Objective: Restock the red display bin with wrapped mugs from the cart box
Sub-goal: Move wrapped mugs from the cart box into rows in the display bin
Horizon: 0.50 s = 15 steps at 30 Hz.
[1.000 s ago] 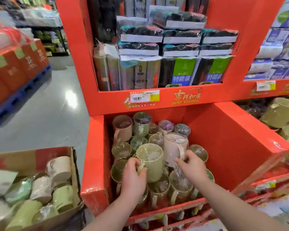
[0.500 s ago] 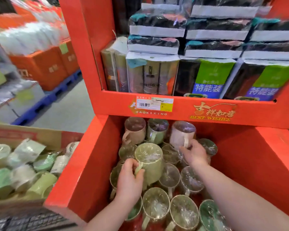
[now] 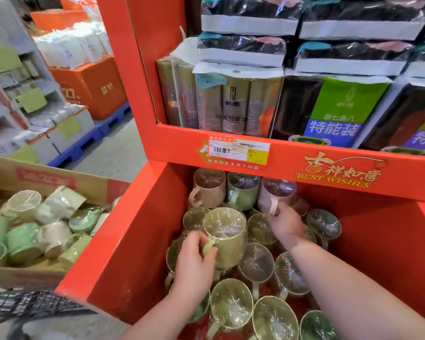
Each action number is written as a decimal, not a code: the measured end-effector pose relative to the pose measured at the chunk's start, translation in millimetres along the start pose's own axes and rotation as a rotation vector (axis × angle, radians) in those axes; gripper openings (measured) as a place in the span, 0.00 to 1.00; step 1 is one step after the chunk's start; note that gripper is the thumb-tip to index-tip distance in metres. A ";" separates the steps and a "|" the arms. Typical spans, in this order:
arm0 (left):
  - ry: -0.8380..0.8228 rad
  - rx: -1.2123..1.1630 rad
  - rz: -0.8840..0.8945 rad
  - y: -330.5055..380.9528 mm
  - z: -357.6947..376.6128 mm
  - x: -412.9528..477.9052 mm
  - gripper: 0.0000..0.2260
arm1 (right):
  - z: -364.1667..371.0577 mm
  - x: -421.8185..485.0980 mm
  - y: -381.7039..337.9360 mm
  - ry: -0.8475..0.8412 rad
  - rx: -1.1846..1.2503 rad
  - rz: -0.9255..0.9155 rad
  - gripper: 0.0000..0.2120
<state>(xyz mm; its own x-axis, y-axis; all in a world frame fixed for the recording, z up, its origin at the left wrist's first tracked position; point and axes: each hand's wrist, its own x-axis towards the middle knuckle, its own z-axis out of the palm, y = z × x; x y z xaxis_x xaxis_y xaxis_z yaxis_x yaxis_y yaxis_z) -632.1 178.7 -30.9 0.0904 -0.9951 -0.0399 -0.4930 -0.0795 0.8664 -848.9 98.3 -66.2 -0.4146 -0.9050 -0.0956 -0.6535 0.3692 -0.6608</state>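
Film-wrapped olive-green mug (image 3: pixel 227 238) and pale pink mug (image 3: pixel 276 193) in the red cardboard display bin (image 3: pixel 138 241)

Left hand (image 3: pixel 194 263) fingers curl round the olive handle; right hand (image 3: pixel 284 223) grips the pink handle, back row. Placing step, likely; next, seat both upright, release.

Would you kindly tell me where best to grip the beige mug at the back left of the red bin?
Probably by its handle, coming from the front left: the beige mug stands upright, and the handle sticks out on its left towards the wall of the red bin, while a green mug stands close against its right side.
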 end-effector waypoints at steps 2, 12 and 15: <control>0.001 0.007 0.004 0.3 -0.8 0.2 0.10 | -0.5 2.1 -0.6 -0.029 -0.033 0.014 0.11; -0.066 -0.029 0.009 -1.0 1.6 0.0 0.09 | -15.3 -16.1 3.4 -0.132 -0.110 0.028 0.13; -0.082 -0.032 0.025 -1.5 1.7 -0.3 0.10 | -21.5 -26.5 -1.4 -0.143 -0.119 0.068 0.14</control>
<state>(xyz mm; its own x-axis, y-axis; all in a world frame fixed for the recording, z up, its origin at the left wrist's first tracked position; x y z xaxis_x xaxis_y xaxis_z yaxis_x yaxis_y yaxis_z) -632.9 179.0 -33.0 0.0068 -0.9984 -0.0569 -0.4660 -0.0535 0.8832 -850.6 126.4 -46.7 -0.3715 -0.8949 -0.2474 -0.7006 0.4450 -0.5577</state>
